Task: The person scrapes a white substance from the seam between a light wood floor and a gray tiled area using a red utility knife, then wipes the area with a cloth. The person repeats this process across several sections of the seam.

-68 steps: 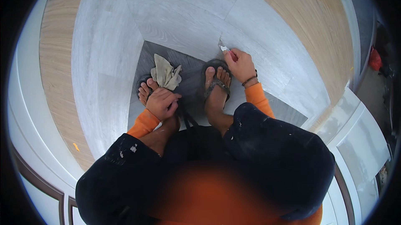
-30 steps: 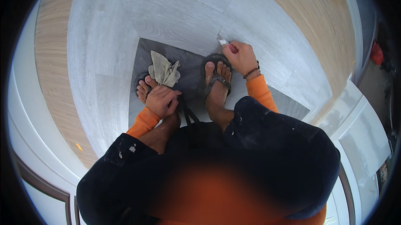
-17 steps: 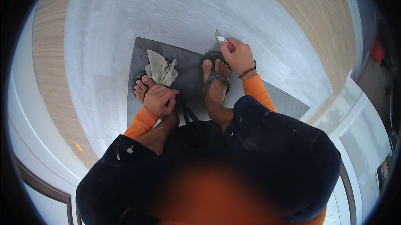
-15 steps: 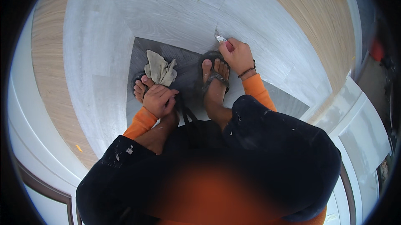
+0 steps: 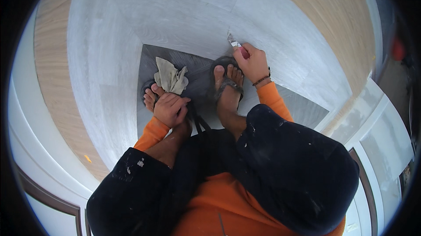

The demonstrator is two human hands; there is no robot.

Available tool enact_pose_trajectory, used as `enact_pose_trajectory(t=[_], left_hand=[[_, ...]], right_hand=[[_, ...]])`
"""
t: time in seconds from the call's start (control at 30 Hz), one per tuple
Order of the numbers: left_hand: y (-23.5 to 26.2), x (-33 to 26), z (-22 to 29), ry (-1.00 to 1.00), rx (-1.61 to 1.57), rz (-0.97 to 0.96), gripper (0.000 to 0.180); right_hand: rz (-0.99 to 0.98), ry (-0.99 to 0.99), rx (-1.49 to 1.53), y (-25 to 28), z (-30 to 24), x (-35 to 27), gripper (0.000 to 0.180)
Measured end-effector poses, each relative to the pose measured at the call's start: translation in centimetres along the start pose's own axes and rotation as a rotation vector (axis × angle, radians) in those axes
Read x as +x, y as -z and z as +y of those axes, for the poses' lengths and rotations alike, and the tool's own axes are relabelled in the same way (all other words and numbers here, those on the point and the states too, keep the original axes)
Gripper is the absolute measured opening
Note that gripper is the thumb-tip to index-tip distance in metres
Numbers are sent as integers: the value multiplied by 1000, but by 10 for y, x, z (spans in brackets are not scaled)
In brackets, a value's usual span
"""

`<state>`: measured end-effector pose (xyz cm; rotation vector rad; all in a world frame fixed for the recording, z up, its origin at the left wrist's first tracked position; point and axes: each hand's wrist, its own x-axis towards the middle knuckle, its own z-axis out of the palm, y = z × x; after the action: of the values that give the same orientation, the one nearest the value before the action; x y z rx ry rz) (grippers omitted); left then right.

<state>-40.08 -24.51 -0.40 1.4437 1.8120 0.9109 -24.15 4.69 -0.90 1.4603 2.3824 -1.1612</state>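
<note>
My right hand (image 5: 253, 64) is closed around the red handle of a putty knife (image 5: 234, 42). The blade's tip is at the light grey wood-grain panel (image 5: 193, 16), beside a small pale mark, just ahead of my right sandalled foot (image 5: 229, 82). By my left foot, my left hand (image 5: 171, 108) is low with its fingers curled in; what they hold, if anything, is hidden. A crumpled pale grey-green rag (image 5: 170, 76) sits just beyond that hand, close to its knuckles. From this angle I cannot tell if they touch.
Dark grey wood-look flooring (image 5: 197, 67) lies under my feet. Light grey panels meet in a corner ahead on the left, with tan wood-grain strips (image 5: 57, 73) farther out. White trim (image 5: 386, 122) runs along the right. An orange scrap (image 5: 87, 159) shows at left.
The whole view has shifted slightly down and right. My right hand and the putty knife stay near the same spot on the panel. The rag keeps its shape.
</note>
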Motion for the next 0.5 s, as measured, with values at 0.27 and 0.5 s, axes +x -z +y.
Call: enact_pose_trajectory(t=[0.27, 0.5], left_hand=[[-2, 0, 0, 12, -5, -7, 21], [0, 1, 0, 20, -4, -31, 20]], right_hand=[[15, 86, -102, -3, 3, 4, 36], [-100, 122, -121, 6, 2, 9, 35]])
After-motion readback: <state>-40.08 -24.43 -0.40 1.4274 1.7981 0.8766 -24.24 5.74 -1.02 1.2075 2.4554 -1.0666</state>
